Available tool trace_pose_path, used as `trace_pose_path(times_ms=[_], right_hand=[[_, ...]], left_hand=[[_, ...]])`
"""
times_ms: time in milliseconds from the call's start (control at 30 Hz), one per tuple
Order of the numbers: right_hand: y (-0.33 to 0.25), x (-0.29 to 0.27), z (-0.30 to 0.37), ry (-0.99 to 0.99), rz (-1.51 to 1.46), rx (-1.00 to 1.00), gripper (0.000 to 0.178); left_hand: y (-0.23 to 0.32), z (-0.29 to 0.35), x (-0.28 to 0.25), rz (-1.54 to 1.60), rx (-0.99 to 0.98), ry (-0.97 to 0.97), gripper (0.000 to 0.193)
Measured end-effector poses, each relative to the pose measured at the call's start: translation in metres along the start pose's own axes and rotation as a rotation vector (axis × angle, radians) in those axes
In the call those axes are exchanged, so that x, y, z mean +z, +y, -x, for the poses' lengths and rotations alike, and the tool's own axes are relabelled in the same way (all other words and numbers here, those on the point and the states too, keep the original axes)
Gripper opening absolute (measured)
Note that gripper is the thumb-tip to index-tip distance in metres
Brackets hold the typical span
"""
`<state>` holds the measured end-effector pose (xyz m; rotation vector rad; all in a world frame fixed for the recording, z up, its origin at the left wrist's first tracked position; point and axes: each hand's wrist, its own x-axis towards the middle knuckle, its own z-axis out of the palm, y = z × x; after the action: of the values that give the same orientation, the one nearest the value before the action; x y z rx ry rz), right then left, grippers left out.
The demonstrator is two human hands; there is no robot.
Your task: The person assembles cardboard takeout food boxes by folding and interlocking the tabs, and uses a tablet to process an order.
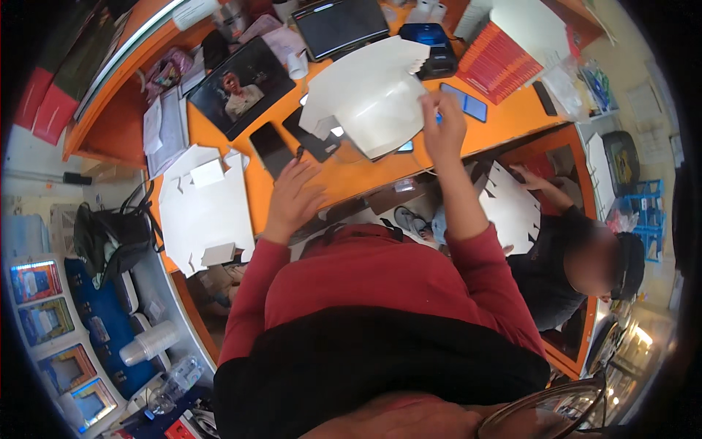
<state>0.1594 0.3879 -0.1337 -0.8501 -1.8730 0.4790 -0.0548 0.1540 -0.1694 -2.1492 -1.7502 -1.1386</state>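
My left hand (295,196) is at the desk's near edge, fingers stretched out, beside a dark phone (272,148). A small black object (300,152) shows at its fingertips; whether they touch it I cannot tell. My right hand (444,130) is raised with its fingers pinched together at the right edge of a large white die-cut card sheet (369,91). A bit of blue shows by those fingertips, but what they hold is too small to make out. The sheet has a curved outline and notched tabs, and partly covers a black flat item (313,137).
More white cut sheets (207,208) lie at the desk's left. A tablet (243,86), a laptop (341,29), a blue-black device (428,50), a blue-screened phone (465,102) and red-lined papers (500,64) stand around. At right, a person (567,256) holds another cut sheet (510,208).
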Motion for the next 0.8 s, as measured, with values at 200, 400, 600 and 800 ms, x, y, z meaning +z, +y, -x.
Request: trace_pose_path(times_ms=[200, 400, 600, 800], right_hand=[[-0.100, 0.120, 0.111, -0.721, -0.396, -0.317, 0.018], [-0.209, 0.229, 0.185, -1.267, -0.317, -0.430, 0.032], [-0.243, 0.276, 0.208, -1.417, -0.160, -0.310, 0.050], [-0.256, 0.282, 0.207, -1.562, -0.036, -0.392, 0.053]], left_hand=[[-0.014, 0.108, -0.107, -0.191, -0.370, 0.084, 0.011], [-0.007, 0.146, -0.166, -0.224, -0.422, 0.175, 0.019], [-0.008, 0.193, -0.199, -0.118, -0.486, 0.031, 0.023], [-0.022, 0.225, -0.213, 0.007, -0.479, -0.133, 0.024]])
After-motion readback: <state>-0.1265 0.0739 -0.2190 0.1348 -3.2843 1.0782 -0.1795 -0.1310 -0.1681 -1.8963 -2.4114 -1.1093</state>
